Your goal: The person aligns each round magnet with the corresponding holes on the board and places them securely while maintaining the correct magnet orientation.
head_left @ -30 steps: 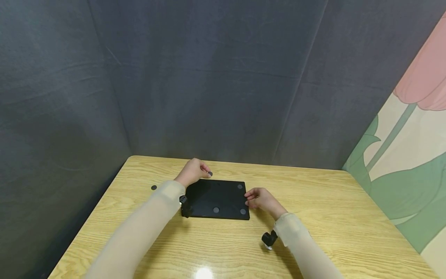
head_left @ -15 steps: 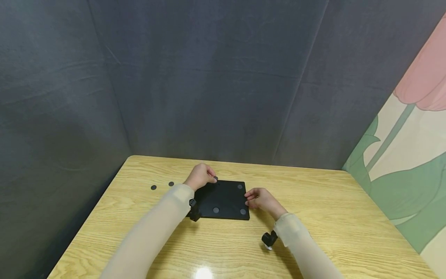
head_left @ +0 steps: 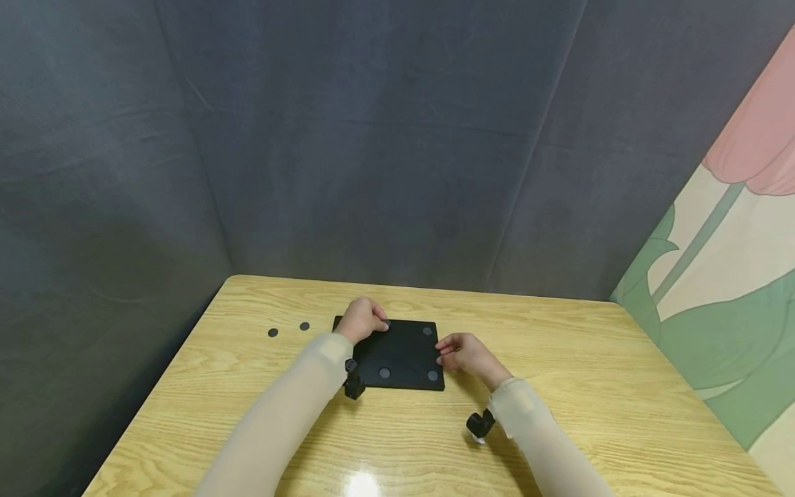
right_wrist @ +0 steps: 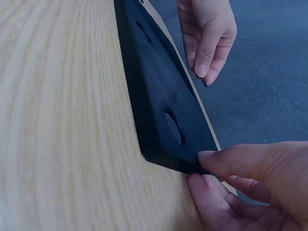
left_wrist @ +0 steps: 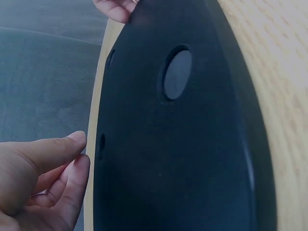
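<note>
My left hand (head_left: 361, 320) pinches a thin dark disc (right_wrist: 205, 83) between thumb and fingers, over the back edge of a flat black board (head_left: 404, 352), around its middle. Only the disc's edge shows in the right wrist view. The board lies on the table and has round recesses. Grey discs sit in some of them: one at the back right corner (head_left: 427, 331), one at the front right corner (head_left: 433, 376) and one at the front middle (head_left: 385, 373). At the board's right edge, my right hand (head_left: 467, 356) grips the rim, thumb on top and fingers against the side.
Two loose dark discs, a nearer one (head_left: 273, 333) and a farther one (head_left: 304, 326), lie on the wooden table (head_left: 559, 359) left of the board. A dark grey curtain (head_left: 373, 172) hangs behind the table's back edge. A flower-painted wall (head_left: 714, 290) stands at the right.
My left hand, with the disc, has moved right and lower, to the middle of the board's back edge. The farther loose disc has come out from behind the arm. My right hand has stayed put.
</note>
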